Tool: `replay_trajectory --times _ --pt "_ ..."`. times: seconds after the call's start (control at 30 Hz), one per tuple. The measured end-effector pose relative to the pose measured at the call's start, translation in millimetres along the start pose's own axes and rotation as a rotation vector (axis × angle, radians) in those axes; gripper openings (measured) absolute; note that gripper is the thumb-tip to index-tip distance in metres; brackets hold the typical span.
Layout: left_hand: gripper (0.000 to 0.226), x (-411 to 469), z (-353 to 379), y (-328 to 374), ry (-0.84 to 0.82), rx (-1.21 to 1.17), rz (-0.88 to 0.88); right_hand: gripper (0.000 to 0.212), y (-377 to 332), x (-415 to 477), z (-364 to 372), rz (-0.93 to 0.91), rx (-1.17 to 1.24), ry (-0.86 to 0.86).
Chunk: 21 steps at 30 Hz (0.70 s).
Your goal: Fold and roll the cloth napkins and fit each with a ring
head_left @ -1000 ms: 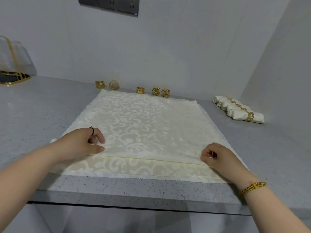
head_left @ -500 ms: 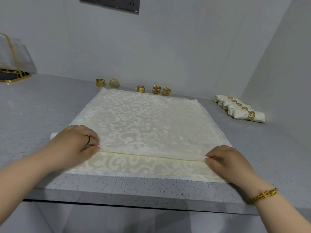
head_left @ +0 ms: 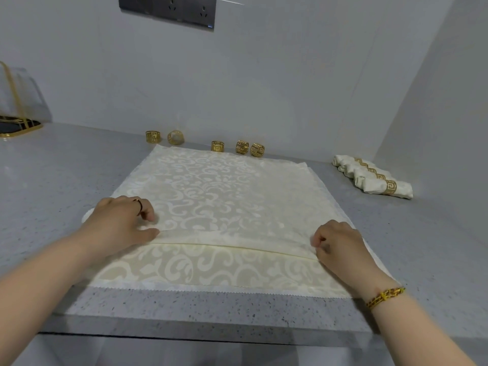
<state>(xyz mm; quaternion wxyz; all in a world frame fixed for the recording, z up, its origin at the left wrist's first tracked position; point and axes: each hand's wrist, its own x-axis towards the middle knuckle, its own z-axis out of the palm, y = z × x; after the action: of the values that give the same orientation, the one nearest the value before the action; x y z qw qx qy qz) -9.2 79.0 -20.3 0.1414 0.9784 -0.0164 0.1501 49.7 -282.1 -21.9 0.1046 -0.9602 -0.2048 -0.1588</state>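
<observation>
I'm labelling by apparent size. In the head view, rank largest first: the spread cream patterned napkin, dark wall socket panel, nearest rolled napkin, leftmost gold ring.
1. spread cream patterned cloth napkin
2. dark wall socket panel (partly cropped)
3. nearest rolled cream napkin, ringed
4. leftmost loose gold metal ring

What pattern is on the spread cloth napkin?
The cloth napkin is cream with a scrolling floral pattern; head view.
</observation>
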Motion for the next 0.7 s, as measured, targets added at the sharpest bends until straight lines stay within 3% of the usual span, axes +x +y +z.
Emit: replay_trajectory --times 0.1,0.2,0.3,0.4,0.57,0.7 --pt "0.025 -7.0 6.2 -2.4 0.041 -0.100 0.123 0.021 3.5 -6.0 5.2 -0.150 0.001 -0.002" --pt "0.018 -14.9 12.4 -7.0 0.067 -0.010 0.250 0.020 10.3 -13.7 -1.1 -0.130 0.019 -0.087" --pt "0.039 -18.8 11.7 -16.6 0.058 0.018 0.307 0.027 11.3 -18.1 -4.7 -0.194 -0.041 -0.039" --pt "0.041 -19.4 10.5 -17.1 0.069 0.060 0.311 0.017 11.4 -15.6 0.2 -0.234 -0.107 0.037" --pt "0.038 -14.1 6.5 -11.8 0.094 0.161 0.320 0.014 7.1 -9.9 0.7 -0.186 -0.089 0.007" --pt "0.025 -13.6 -0.7 -5.3 0.085 0.149 0.265 0.023 1.7 -3.5 -11.5 0.006 0.098 -0.122"
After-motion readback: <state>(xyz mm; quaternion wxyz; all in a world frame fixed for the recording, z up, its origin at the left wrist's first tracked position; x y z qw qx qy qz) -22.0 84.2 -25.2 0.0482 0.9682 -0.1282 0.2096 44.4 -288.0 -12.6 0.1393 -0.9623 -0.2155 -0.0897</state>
